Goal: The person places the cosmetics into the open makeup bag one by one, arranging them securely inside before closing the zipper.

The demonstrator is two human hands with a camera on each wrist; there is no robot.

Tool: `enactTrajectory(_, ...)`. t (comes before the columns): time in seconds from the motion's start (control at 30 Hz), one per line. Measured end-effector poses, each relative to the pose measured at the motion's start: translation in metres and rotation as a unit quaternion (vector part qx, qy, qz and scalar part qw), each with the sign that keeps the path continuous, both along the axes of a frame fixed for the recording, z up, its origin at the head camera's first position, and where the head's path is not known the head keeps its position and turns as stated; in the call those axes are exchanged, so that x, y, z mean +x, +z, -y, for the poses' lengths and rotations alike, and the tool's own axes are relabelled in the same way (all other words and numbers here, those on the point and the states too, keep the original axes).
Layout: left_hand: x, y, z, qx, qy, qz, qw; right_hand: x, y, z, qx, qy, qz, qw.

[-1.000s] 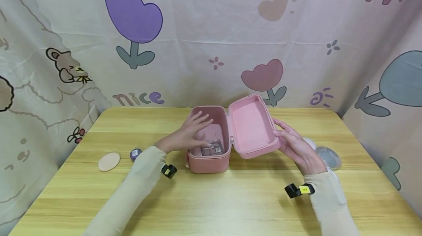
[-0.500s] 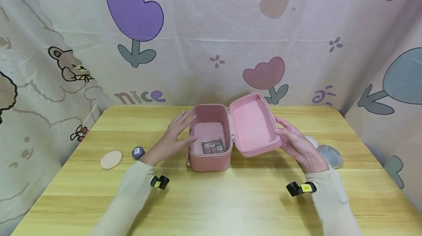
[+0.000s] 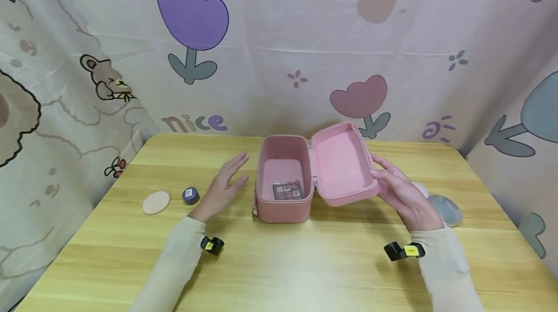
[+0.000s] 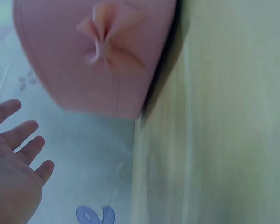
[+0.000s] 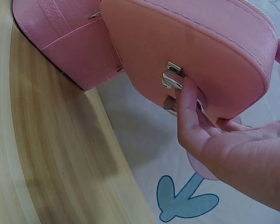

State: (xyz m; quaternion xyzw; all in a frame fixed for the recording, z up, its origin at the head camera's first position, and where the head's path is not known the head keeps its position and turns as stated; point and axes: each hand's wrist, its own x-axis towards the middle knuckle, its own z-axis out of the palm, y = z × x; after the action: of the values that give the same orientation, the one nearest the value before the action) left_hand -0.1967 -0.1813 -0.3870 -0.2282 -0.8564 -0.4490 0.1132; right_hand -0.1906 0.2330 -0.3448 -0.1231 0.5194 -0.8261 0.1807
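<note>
A pink cosmetic case stands on the table with its lid swung out to the right. Inside it, near the front, lies an eyeshadow palette. My right hand grips the lid's outer edge, thumb on the rim and fingers behind. In the right wrist view, fingers touch the metal fitting on the lid's outer face. My left hand hovers left of the case, fingers spread and holding nothing. A bow on the case's side faces it in the left wrist view.
To the left lie a beige oval puff and a small dark-blue jar. A grey round item and a white one sit partly behind my right hand. A patterned cloth hangs behind the table.
My left hand has drawn back out of the case to its left, leaving the palette inside in full view. The right hand keeps its hold on the lid. The head view has shifted slightly.
</note>
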Motion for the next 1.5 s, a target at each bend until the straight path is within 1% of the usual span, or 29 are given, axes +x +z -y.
enactTrajectory(0.13,0.001,0.001,0.016,-0.001,0.033,0.016,0.9993,0.000,0.000,0.001,0.008,0.001,-0.003,1.0000)
enactTrajectory(0.23,0.003,0.000,0.028,0.001,0.048,0.016,0.9987,-0.001,0.001,0.002,0.018,-0.003,-0.008,0.9998)
enactTrajectory(0.33,0.007,-0.004,0.039,-0.003,0.055,0.018,0.9983,-0.002,0.002,0.003,0.018,-0.005,-0.007,0.9998)
enactTrajectory(0.47,0.014,-0.013,0.054,-0.008,0.059,0.035,0.9976,-0.002,0.002,0.003,0.013,-0.004,-0.002,0.9999)
enactTrajectory(0.6,0.019,-0.014,0.071,0.001,0.071,0.056,0.9959,-0.003,0.001,0.003,0.025,-0.004,-0.004,0.9997)
enactTrajectory(0.7,0.021,-0.012,0.080,0.009,0.081,0.070,0.9942,-0.003,0.000,0.002,0.029,-0.003,-0.005,0.9996)
enactTrajectory(0.8,0.022,-0.008,0.087,0.014,0.089,0.081,0.9926,-0.002,0.000,0.001,0.022,0.001,-0.007,0.9997)
enactTrajectory(0.93,0.023,-0.003,0.098,0.017,0.112,0.092,0.9892,-0.002,0.000,0.002,0.014,0.001,-0.007,0.9999)
enactTrajectory(1.1,0.029,0.003,0.113,0.015,0.142,0.102,0.9845,-0.002,0.001,0.003,0.018,0.002,-0.001,0.9998)
enactTrajectory(1.33,0.032,0.004,0.130,0.011,0.146,0.122,0.9816,-0.002,0.002,0.001,0.015,0.003,-0.011,0.9998)
enactTrajectory(1.5,0.035,0.003,0.143,0.021,0.152,0.122,0.9807,0.000,0.001,0.000,0.014,0.000,-0.002,0.9999)
